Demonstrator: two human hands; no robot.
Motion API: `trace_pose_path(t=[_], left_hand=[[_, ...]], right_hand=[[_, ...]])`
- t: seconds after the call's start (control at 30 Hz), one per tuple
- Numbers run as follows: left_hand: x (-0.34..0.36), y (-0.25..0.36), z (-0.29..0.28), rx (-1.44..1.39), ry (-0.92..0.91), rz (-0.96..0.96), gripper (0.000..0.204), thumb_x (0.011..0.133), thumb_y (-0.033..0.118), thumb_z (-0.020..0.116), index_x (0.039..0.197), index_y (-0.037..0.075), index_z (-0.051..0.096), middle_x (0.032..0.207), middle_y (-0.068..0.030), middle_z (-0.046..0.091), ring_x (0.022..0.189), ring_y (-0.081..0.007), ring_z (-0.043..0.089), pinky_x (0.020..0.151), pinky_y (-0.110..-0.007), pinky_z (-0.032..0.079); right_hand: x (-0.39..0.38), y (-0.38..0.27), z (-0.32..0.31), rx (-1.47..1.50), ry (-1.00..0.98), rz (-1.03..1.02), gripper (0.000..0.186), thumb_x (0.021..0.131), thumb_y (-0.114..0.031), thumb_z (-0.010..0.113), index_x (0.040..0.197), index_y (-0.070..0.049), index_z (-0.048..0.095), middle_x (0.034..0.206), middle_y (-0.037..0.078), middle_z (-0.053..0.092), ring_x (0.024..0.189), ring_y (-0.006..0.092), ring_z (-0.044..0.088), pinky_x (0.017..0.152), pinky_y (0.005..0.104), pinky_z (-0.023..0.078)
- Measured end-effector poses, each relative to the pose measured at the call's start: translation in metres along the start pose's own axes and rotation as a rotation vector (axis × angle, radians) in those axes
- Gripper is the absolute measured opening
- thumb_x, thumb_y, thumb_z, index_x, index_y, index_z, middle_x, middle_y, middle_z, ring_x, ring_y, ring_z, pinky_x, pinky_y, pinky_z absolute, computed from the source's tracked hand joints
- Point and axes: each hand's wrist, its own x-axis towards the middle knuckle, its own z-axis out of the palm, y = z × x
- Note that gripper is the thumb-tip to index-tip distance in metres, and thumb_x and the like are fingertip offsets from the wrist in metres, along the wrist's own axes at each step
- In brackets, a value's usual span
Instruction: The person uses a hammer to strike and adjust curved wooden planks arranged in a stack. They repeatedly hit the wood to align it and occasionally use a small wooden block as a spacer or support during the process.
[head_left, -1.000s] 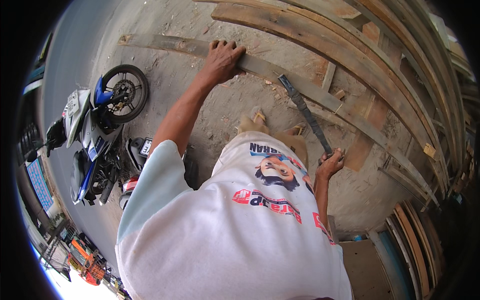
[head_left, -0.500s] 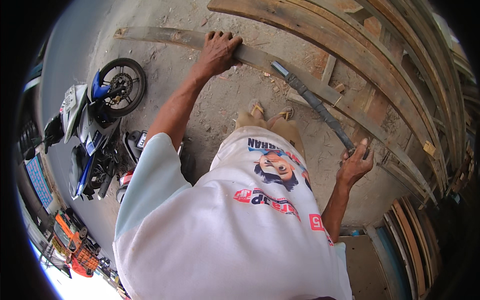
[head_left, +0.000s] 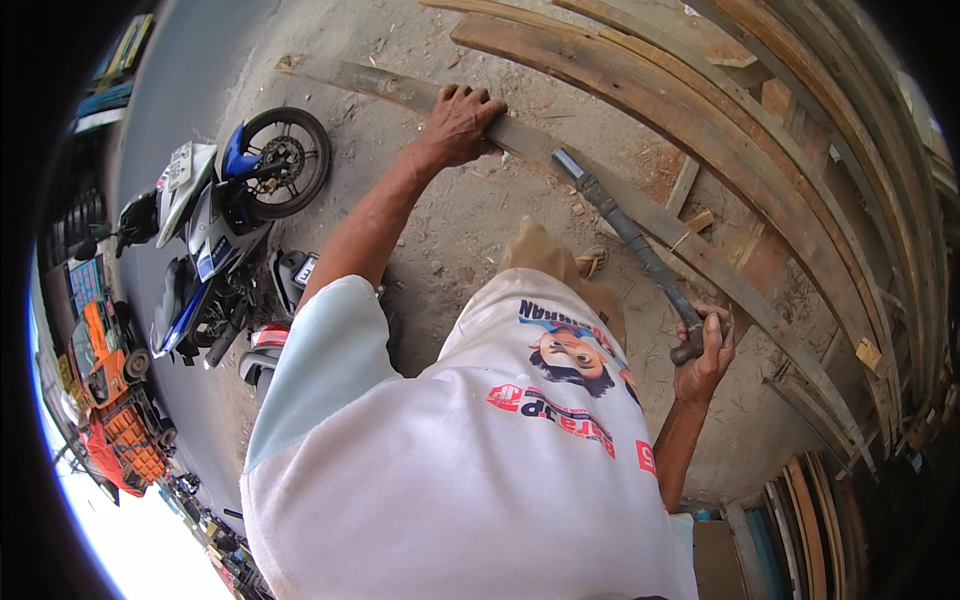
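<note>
A long weathered plank (head_left: 640, 205) slants from the upper left to the lower right in front of me. My left hand (head_left: 460, 125) is closed over it, the fingers curled across its far edge. In my right hand (head_left: 708, 352) is a hammer (head_left: 630, 235) with a dark wrapped handle, gripped close to its dark head. The bare metal end of its handle points up and left, over the plank's near edge; whether it touches the wood I cannot tell.
Long boards (head_left: 650, 100) are stacked at the upper right, with wood scraps (head_left: 690, 225) below them. More planks (head_left: 805, 520) stand at the lower right. To the left are a parked motorcycle (head_left: 215, 215), a road (head_left: 190, 90) and an orange truck (head_left: 105, 350).
The view has shifted, so most things sit a little further right and lower. One foot has moved under the trouser leg. The hammer head shows more beside my right hand; my left hand keeps its grip.
</note>
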Motion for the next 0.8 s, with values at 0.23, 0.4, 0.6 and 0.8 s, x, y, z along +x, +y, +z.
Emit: trace_pose_path(t=[0.23, 0.4, 0.6, 0.8], left_hand=[[-0.01, -0.03, -0.004, -0.01, 0.048, -0.001, 0.066, 0.068, 0.037, 0.092, 0.124, 0.018, 0.062, 0.116, -0.0093, 0.062, 0.119, -0.0326, 0.054, 0.109, -0.051, 0.034], [-0.022, -0.055, 0.004, -0.104, 0.113, -0.008, 0.06, 0.07, 0.033, 0.09, 0.12, 0.016, 0.063, 0.116, -0.0109, 0.061, 0.118, -0.0332, 0.055, 0.107, -0.053, 0.034], [-0.027, -0.086, 0.011, -0.214, 0.169, 0.078, 0.055, 0.072, 0.028, 0.087, 0.12, 0.014, 0.063, 0.111, -0.0137, 0.06, 0.117, -0.034, 0.055, 0.108, -0.052, 0.034], [-0.013, -0.133, 0.031, -0.234, 0.169, 0.061, 0.051, 0.077, 0.022, 0.084, 0.122, 0.013, 0.064, 0.113, -0.0151, 0.06, 0.117, -0.0341, 0.055, 0.108, -0.052, 0.034]], right_hand=[[0.036, -0.059, 0.049, 0.096, -0.414, -0.135, 0.025, 0.102, -0.025, 0.056, 0.087, -0.006, 0.057, 0.09, 0.014, 0.065, 0.112, 0.0341, 0.065, 0.112, 0.0562, 0.037], [0.045, -0.122, 0.151, 0.119, -0.469, -0.031, 0.028, 0.104, -0.028, 0.056, 0.083, -0.01, 0.05, 0.076, 0.004, 0.052, 0.098, 0.028, 0.06, 0.118, 0.0555, 0.027], [0.046, -0.154, 0.282, 0.283, -0.536, 0.059, 0.027, 0.107, -0.026, 0.044, 0.088, -0.007, 0.047, 0.073, 0.003, 0.046, 0.088, 0.0218, 0.054, 0.114, 0.0466, 0.028], [0.094, -0.149, 0.397, 0.094, -0.53, 0.089, 0.032, 0.111, -0.025, 0.035, 0.087, -0.007, 0.047, 0.075, 0.004, 0.049, 0.084, 0.0214, 0.053, 0.111, 0.0457, 0.032]])
